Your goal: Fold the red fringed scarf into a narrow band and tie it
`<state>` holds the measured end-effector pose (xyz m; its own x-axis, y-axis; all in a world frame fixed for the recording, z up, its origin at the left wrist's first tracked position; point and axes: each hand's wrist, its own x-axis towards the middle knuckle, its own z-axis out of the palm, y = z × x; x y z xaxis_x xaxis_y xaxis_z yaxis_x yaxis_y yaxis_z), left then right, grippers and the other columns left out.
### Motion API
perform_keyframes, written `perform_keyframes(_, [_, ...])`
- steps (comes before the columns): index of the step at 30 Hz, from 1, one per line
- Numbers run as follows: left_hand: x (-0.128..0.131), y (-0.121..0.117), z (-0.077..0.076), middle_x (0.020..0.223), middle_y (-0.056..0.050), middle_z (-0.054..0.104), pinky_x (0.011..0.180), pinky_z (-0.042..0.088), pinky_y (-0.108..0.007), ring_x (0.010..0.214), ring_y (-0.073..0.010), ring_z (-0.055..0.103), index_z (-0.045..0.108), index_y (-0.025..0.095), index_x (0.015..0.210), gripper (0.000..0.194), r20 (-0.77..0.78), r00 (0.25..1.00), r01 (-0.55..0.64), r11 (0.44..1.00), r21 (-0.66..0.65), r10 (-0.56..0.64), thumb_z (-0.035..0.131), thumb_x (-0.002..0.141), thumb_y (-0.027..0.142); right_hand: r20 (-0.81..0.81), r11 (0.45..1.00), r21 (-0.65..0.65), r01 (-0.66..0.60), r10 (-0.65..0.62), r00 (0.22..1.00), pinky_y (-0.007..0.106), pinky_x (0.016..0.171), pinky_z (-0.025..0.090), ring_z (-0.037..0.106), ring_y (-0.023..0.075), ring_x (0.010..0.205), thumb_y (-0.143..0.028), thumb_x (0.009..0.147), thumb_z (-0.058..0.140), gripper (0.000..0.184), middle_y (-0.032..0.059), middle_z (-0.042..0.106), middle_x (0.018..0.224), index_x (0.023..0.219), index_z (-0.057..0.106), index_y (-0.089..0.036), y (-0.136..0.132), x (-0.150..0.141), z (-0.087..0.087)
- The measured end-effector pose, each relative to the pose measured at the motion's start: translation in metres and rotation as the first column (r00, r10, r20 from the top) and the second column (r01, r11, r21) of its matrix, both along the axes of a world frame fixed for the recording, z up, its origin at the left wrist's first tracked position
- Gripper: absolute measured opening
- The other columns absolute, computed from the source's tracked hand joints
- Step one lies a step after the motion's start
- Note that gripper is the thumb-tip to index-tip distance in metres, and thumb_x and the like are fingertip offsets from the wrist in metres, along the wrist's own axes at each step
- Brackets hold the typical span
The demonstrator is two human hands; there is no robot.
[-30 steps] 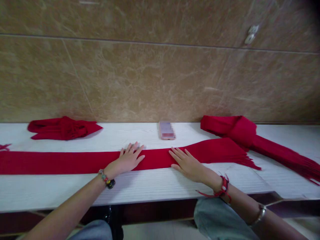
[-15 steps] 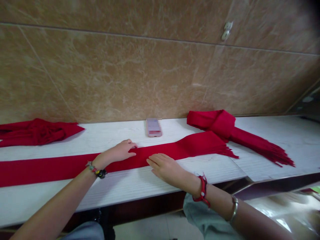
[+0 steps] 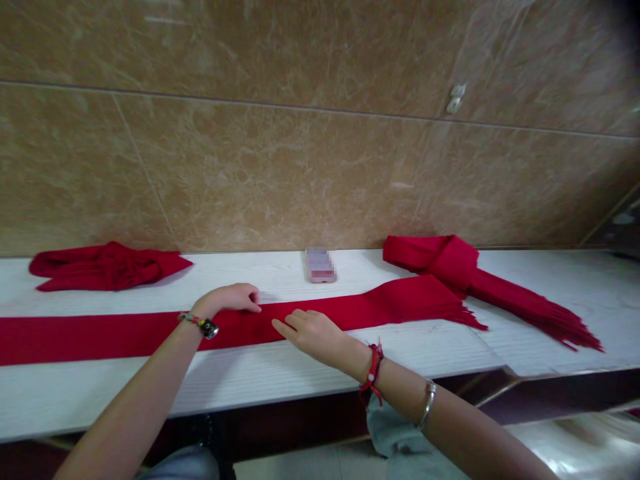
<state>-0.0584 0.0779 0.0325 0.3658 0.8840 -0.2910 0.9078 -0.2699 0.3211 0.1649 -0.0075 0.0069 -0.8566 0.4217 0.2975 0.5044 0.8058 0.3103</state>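
A long red scarf (image 3: 120,335) lies flat in a folded strip along the white tabletop, its fringed end to the right and its left end past the picture's edge. At its far edge my left hand (image 3: 233,298) rests with the fingers bent in towards the thumb, closed on the cloth there; the fingertips are partly hidden. My right hand (image 3: 315,335) lies palm down over the scarf's near edge, open, fingers stretched to the left. A small gap of red cloth separates the two hands.
Behind the strip are a bunched red cloth (image 3: 113,267) at the left, a phone (image 3: 321,265) near the wall, and a second red scarf (image 3: 453,263), looped over with a fringed tail, at the right. A brown tiled wall (image 3: 280,180) closes off the white tabletop (image 3: 240,383).
My left hand's fingers have bent inward from a wider spread. My right hand has slid a little left along the scarf. The camera view has tilted up and shifted left.
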Motion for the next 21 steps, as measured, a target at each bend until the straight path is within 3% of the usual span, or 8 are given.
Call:
perform_keyframes(4, [-0.006, 0.001, -0.002, 0.058, 0.003, 0.055, 0.052, 0.033, -0.022, 0.056, -0.0127, 0.044, 0.060, 0.016, 0.074, 0.024, 0.036, 0.999, 0.031, 0.999, -0.025, -0.031, 0.054, 0.058, 0.033, -0.003, 0.998, 0.030, -0.052, 0.053, 0.999, 0.029, 0.061, 0.041, 0.053, 0.0172, 0.078, -0.012, 0.090, 0.041, 0.031, 0.0048, 0.059, 0.084, 0.120, 0.043, -0.013, -0.001, -0.013, 0.000])
perform_keyframes(10, [-0.008, 0.002, -0.002, 0.059, 0.002, 0.055, 0.054, 0.032, -0.023, 0.057, -0.0124, 0.043, 0.060, 0.016, 0.067, 0.023, 0.050, 0.996, 0.079, 0.997, -0.024, -0.078, 0.052, 0.063, 0.037, 0.046, 0.995, 0.065, -0.073, 0.071, 0.996, 0.028, 0.057, 0.036, 0.053, 0.0155, 0.070, -0.016, 0.090, 0.041, 0.020, 0.0012, 0.056, 0.076, 0.109, 0.048, -0.018, 0.007, -0.026, -0.004])
perform_keyframes(14, [-0.013, 0.000, -0.003, 0.066, 0.001, 0.059, 0.058, 0.034, -0.022, 0.062, -0.0130, 0.045, 0.062, 0.015, 0.074, 0.025, 0.094, 0.991, 0.096, 0.995, 0.007, -0.096, 0.051, 0.065, 0.036, 0.071, 0.992, 0.081, -0.096, 0.090, 0.993, 0.028, 0.058, 0.034, 0.051, 0.0152, 0.071, -0.021, 0.090, 0.043, 0.013, 0.0009, 0.055, 0.082, 0.102, 0.050, -0.023, 0.010, -0.027, -0.006])
perform_keyframes(21, [-0.013, 0.001, -0.008, 0.069, -0.001, 0.062, 0.058, 0.036, -0.022, 0.063, -0.0141, 0.049, 0.064, 0.014, 0.078, 0.025, 0.162, 0.984, 0.071, 0.997, 0.016, -0.073, 0.051, 0.064, 0.030, 0.078, 0.986, 0.086, -0.146, 0.139, 0.987, 0.030, 0.065, 0.034, 0.049, 0.0164, 0.079, -0.019, 0.090, 0.044, 0.010, 0.0034, 0.055, 0.089, 0.094, 0.052, -0.018, 0.009, -0.034, -0.007])
